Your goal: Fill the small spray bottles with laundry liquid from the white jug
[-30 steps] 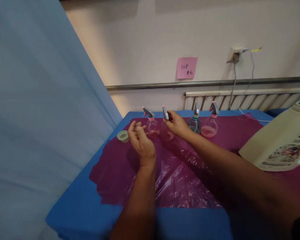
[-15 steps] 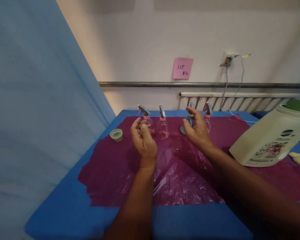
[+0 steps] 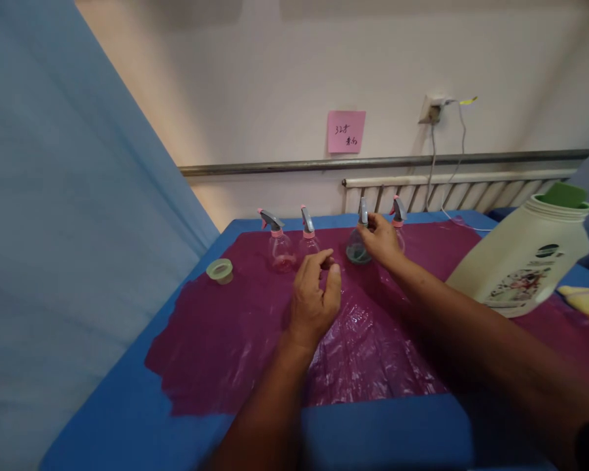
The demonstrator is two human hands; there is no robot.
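Note:
A spray bottle point(image 3: 357, 248) with a grey trigger head and dark bluish liquid stands upright on the purple plastic sheet point(image 3: 216, 340). The fingers of my right hand point(image 3: 383, 241) are closed about its neck. My left hand point(image 3: 317, 294) hovers over the sheet, holding nothing, with its fingers curved and the thumb apart. Just behind it is a clear spray bottle point(image 3: 309, 243) with a pink collar, its lower part hidden. Left of that stands another spray bottle point(image 3: 281, 252) with a little pink liquid. A further spray bottle point(image 3: 398, 219) shows partly behind my right hand.
A small pale green cup point(image 3: 220, 270) sits at the left of the sheet. On the right a large cream jug point(image 3: 520, 261) leans, a green piece point(image 3: 564, 195) in its mouth. A yellow item point(image 3: 586, 301) lies beyond it. A blue curtain point(image 3: 78, 196) hangs at the left.
My right hand has moved in to the dark bottle's neck and closed on it. My left hand has shifted right, away from the leftmost bottle. The view has turned slightly.

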